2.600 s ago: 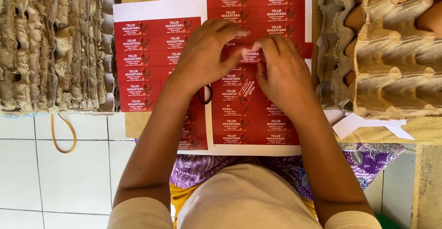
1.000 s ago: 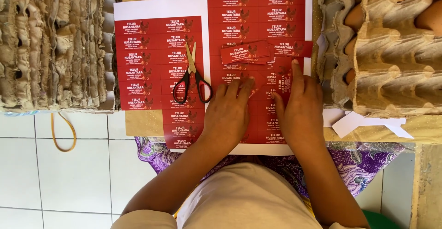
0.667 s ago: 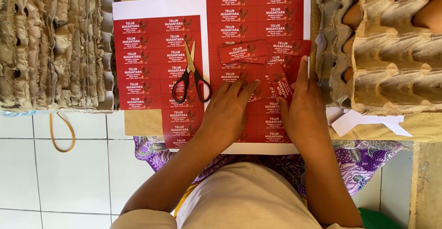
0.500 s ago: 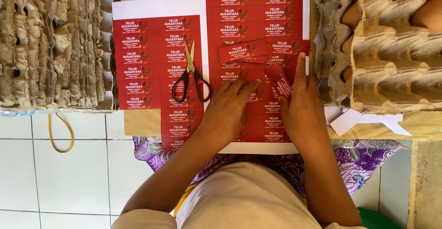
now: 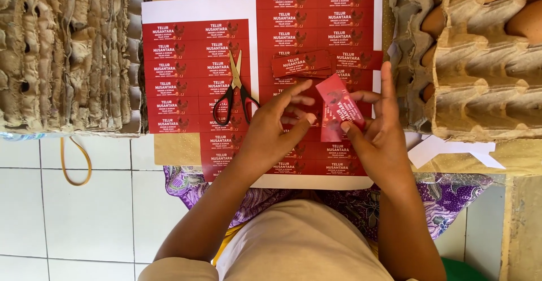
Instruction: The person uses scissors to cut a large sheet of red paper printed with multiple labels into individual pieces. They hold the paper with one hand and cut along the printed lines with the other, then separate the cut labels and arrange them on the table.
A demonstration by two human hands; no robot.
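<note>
Hands lifting one red label strip over the printed sheets.

R hand [image 5: 379, 137] pinches a cut red label strip [image 5: 339, 107] betw thumb & fingers, strip tilted, raised just above the big label sheet [image 5: 316, 10]. L hand [image 5: 275, 127] half open, fingers spread, fingertips near the strip's left edge; can't tell if touching. Scissors [image 5: 236, 89], blades shut, lie left of L hand on a smaller label sheet [image 5: 186, 72]. Loose cut strips [image 5: 302, 62] just beyond the hands. Egg trays w/ eggs [image 5: 480, 49] far right; stacked empty trays [image 5: 62, 49] far left; rubber band [image 5: 76, 162] on tile floor.
</note>
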